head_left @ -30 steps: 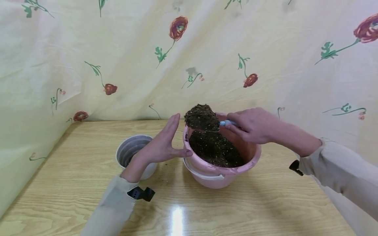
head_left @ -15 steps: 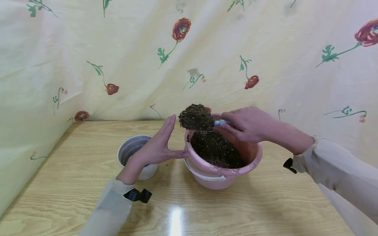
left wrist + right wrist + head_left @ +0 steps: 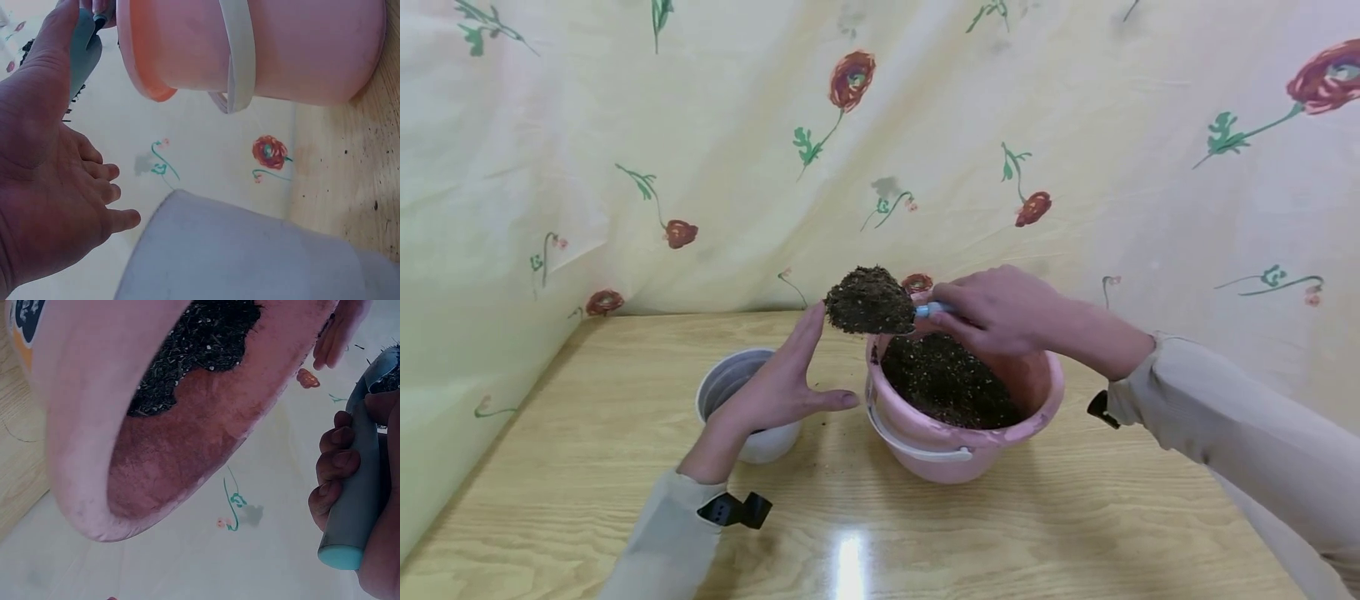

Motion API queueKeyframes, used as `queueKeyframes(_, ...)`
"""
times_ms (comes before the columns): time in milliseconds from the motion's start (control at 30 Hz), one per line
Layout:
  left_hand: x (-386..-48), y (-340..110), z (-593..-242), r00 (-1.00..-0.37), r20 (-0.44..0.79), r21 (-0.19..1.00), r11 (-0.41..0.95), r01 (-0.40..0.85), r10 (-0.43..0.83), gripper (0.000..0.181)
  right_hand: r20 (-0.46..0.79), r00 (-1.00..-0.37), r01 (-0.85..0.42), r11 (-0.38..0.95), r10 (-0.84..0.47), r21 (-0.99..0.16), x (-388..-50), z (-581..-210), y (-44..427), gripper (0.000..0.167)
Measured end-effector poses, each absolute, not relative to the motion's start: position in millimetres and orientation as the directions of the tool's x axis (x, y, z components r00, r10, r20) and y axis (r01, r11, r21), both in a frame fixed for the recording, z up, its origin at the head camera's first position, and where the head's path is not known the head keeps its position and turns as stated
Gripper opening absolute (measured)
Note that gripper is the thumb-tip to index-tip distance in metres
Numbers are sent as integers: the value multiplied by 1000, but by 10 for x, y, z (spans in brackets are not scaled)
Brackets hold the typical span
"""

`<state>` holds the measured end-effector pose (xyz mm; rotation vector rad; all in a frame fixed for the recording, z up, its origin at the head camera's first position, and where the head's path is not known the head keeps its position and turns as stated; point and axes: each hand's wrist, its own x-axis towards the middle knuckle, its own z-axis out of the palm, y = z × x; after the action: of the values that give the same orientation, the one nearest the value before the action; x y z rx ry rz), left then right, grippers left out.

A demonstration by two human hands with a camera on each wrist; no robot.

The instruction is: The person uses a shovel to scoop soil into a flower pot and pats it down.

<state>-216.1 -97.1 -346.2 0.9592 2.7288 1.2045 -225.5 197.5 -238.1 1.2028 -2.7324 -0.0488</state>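
A pale, wood-grained tabletop (image 3: pixel 587 467) is noted; a narrow white glare streak (image 3: pixel 850 567) is seen on its surface at the lower edge of the head view. Behind the surface and along its left side, a cream cloth (image 3: pixel 737 100) is hung, slightly creased. Red blooms on green stems are printed across it: a tall-stemmed flower (image 3: pixel 852 79) is recorded at upper centre, and a larger bloom (image 3: pixel 1326 77) is cut off by the right frame edge. A grey blotch (image 3: pixel 885 185) is observed above a small curled sprig (image 3: pixel 891 208). The same print is shown in both wrist views.
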Motion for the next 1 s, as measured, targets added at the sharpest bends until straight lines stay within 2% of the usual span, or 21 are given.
queueKeyframes(367,-2102,-1113,-3462,-836,209,689,530,494,507,121,113,-650,-737,660,-751,146,-2308,-2321,1781,21)
queueKeyframes(700,-2095,-1264,-3493,-851,218,682,549,484,479,121,110,-626,-756,635,-772,160,-2350,-2336,1646,20)
queueKeyframes(1000,-2094,-1455,-3548,-856,243,639,589,495,456,121,79,-629,-763,634,-773,124,-2382,-2383,1559,23)
